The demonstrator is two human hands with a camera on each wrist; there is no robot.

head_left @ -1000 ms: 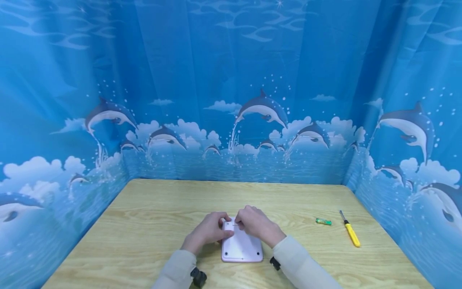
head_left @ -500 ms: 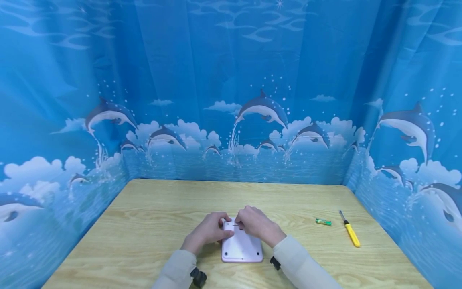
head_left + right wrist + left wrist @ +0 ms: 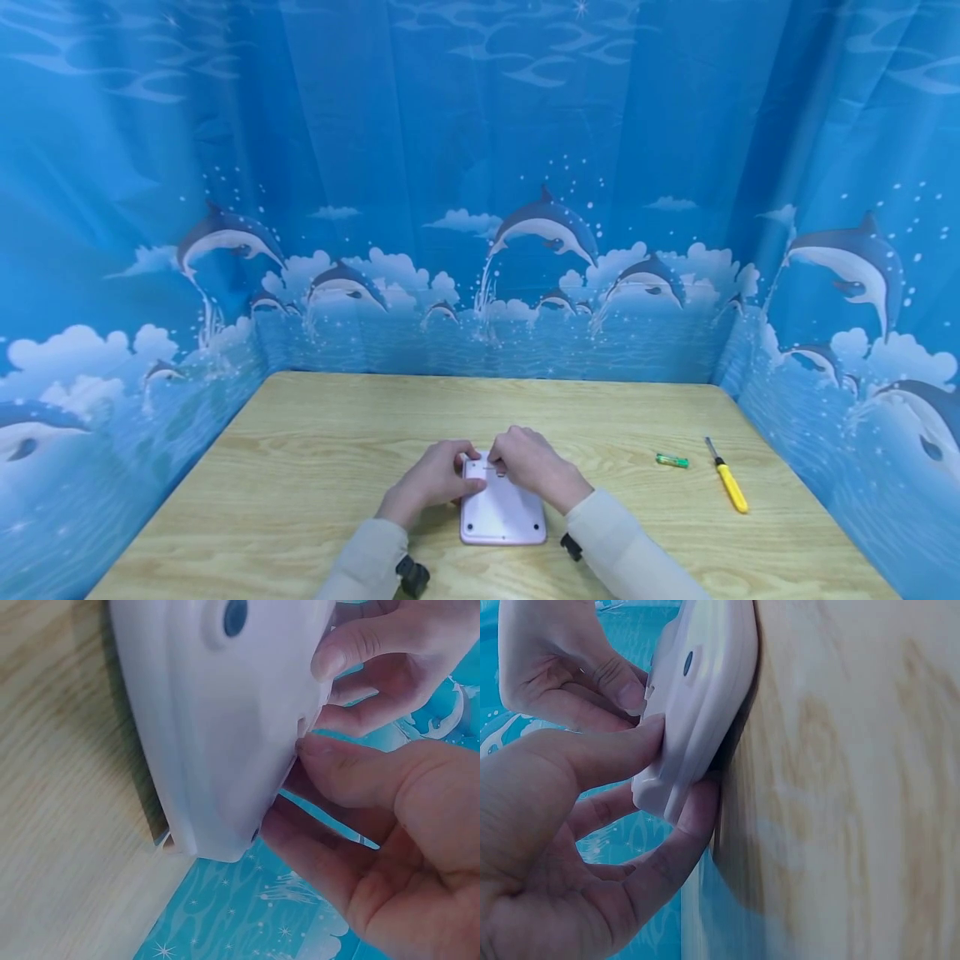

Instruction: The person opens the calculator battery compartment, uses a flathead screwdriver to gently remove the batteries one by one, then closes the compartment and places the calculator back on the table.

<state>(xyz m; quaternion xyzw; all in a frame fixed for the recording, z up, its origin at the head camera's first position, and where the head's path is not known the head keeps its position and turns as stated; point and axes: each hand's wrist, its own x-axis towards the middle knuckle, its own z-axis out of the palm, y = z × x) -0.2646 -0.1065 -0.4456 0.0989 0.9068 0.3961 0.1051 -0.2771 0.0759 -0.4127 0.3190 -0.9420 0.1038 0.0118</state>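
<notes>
A pale pink calculator (image 3: pixel 504 510) lies back side up near the table's front, with dark round feet at its corners. My left hand (image 3: pixel 429 485) grips its left far corner; in the left wrist view the thumb (image 3: pixel 641 746) presses on the back and a finger reaches under the edge. At the far end, my right hand (image 3: pixel 531 463) has curled fingers around the edge. The right wrist view shows the right thumb (image 3: pixel 330 754) right at a small notch (image 3: pixel 301 726) in the back. The right hand hides part of the back's far end.
A green battery (image 3: pixel 672 460) lies to the right on the wood-grain table (image 3: pixel 337 417). Beyond it is a yellow-handled screwdriver (image 3: pixel 732 488), its shaft pointing away. A blue dolphin-print curtain (image 3: pixel 420 208) surrounds the table's back and sides.
The dark line on the calculator's back beside the right fingertips has become fainter, and a small dark notch shows there. Both hands have stayed almost in place.
</notes>
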